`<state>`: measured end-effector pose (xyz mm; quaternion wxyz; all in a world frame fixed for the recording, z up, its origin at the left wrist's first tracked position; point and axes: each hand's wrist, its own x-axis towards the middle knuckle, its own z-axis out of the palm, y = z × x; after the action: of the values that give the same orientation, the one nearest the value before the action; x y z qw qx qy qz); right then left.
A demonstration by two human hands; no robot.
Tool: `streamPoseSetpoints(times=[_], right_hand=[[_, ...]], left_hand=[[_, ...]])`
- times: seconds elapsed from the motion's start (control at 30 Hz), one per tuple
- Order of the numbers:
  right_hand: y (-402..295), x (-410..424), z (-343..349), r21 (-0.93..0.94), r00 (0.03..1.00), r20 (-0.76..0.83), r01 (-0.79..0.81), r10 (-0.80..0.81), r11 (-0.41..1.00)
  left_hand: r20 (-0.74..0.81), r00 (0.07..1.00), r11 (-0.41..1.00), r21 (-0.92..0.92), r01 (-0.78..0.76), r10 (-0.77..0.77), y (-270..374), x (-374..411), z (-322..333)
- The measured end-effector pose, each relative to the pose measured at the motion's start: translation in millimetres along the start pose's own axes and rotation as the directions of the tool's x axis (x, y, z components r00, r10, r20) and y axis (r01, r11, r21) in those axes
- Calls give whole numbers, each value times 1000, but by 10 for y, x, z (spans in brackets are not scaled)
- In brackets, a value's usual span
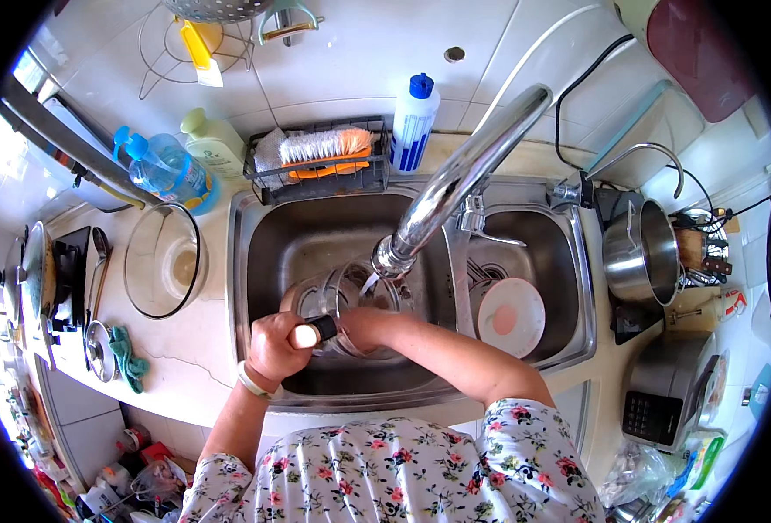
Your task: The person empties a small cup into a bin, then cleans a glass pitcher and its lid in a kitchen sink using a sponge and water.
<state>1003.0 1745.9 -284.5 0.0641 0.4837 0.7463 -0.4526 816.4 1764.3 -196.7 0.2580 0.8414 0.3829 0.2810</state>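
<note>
Over the left basin of the steel sink (294, 225), my left hand (277, 346) is closed around a handle (313, 332), black with a pale round end, that seems to belong to a clear glass vessel (333, 294). Water runs from the chrome faucet (451, 176) into the vessel. My right hand (367, 332) reaches into the vessel's mouth; its fingers are hidden, so what they touch cannot be told. A clear glass bowl (163, 261) rests on the counter to the left. A white bowl with a pink centre (511, 317) lies in the right basin.
Behind the sink stand a wire caddy (317, 186) with an orange scrub brush (326, 147), a blue-capped bottle (415, 124) and a blue pump bottle (169, 173). A steel pot (640, 252) is on the right counter. A green cloth (127, 359) lies by a lid at left.
</note>
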Motion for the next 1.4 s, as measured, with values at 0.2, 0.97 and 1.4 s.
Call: streamPoseSetpoints(times=[0.2, 0.97, 1.4], right_hand=[[-134, 110, -242, 625, 867, -480, 443, -131, 643], [670, -1384, 81, 377, 672, -719, 165, 176, 911], [800, -1342, 290, 43, 742, -670, 45, -5, 998]], left_hand=[[-4, 997, 996, -42, 82, -82, 6, -26, -45], [294, 952, 880, 424, -211, 87, 748, 332, -597], [716, 601, 508, 688, -519, -356, 1768, 666, -524]])
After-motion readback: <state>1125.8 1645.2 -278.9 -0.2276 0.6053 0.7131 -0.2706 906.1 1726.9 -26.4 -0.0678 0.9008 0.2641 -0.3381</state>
